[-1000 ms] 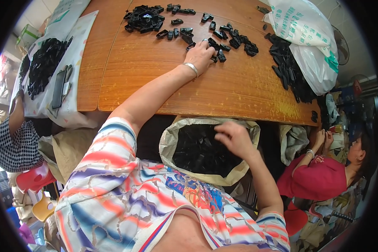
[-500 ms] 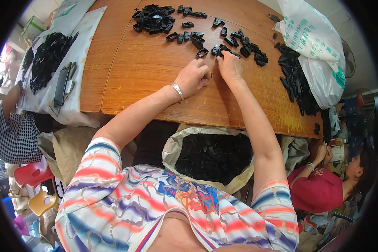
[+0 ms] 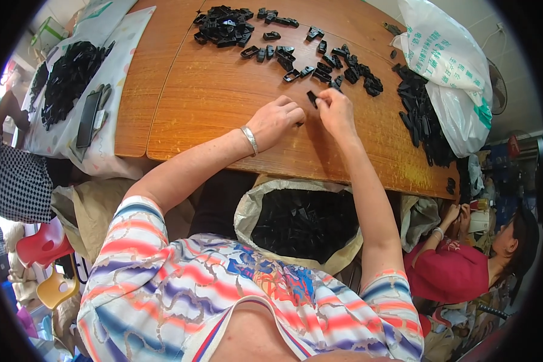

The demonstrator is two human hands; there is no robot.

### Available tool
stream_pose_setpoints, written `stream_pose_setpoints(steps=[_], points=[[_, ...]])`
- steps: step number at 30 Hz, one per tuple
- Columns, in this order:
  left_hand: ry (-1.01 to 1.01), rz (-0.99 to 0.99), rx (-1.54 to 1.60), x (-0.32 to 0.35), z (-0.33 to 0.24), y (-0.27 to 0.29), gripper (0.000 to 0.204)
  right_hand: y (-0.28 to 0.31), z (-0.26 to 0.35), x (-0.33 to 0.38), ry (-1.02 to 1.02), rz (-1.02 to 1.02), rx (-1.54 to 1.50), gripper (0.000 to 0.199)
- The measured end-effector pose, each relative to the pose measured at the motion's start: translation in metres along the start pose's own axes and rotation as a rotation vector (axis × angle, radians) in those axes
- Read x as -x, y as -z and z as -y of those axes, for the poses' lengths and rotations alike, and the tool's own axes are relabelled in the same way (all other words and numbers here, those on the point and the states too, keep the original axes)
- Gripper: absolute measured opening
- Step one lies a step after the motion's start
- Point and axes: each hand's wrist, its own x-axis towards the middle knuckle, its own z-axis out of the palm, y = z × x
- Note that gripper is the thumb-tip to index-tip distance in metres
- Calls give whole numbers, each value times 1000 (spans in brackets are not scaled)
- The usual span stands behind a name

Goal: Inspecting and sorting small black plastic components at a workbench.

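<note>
My right hand pinches a small black plastic piece between thumb and fingers, just above the wooden table. Close by on its left, my left hand is curled closed. A bit of something black shows at its fingertips, but I cannot make out its kind. Beyond both hands lie loose black plastic pieces, some of them hollow frames. A denser heap of black plastic pieces sits at the far left of the tabletop.
An open sack of black parts stands below the table edge. Long black parts lie at the right beside a white plastic bag. A phone rests on the left cloth. Other people sit at both sides.
My right hand has drawn back toward me from the scattered pieces, with a black piece now in its pinch. My left hand stays closed, in nearly the same place.
</note>
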Motion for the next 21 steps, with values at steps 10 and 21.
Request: stream_pose_setpoints(steps=[10, 21], points=[[218, -33, 128, 8, -4, 13, 47, 1, -6, 45, 34, 5, -75, 16], [353, 71, -46, 11, 5, 4, 25, 3, 15, 50, 137, 2, -56, 22]])
